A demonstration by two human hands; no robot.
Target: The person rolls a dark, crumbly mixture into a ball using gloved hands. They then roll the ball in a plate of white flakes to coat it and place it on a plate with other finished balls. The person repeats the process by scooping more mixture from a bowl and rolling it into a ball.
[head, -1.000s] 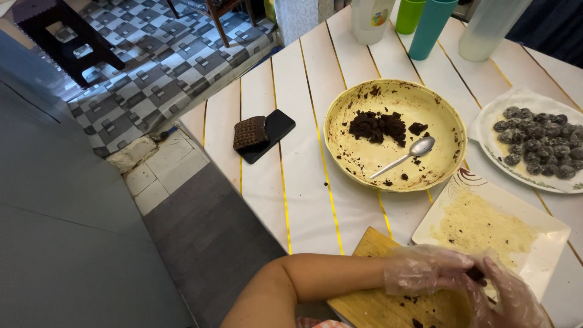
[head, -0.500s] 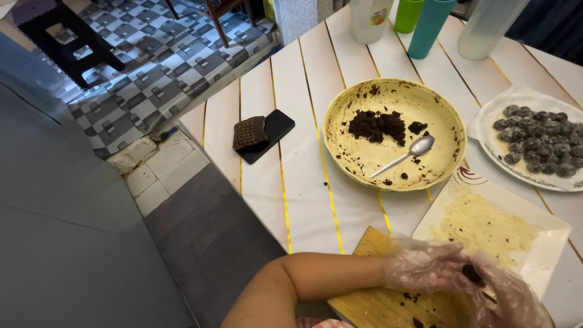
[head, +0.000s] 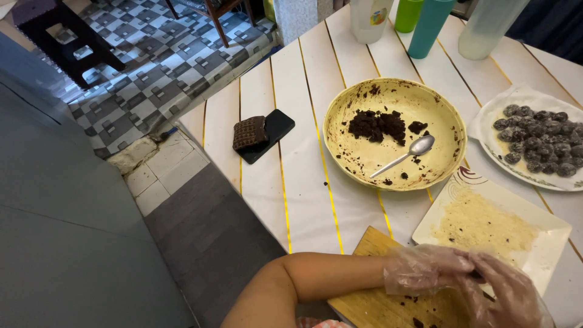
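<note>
left hand (head: 425,270): thin clear plastic glove, loose fit, crinkled, shiny w/ creases; cuff ends just past wrist, edge ragged
right hand (head: 507,291): same clear disposable glove, wrinkled, baggy over fingers; partly cut off by frame bottom
glove marks: few dark crumb specks on the film, esp. near fingertips
left forearm: bare, no sleeve, no watch/band visible; elbow to wrist in view
clothing: small bit of reddish patterned fabric at bottom edge, too little to tell more
</note>
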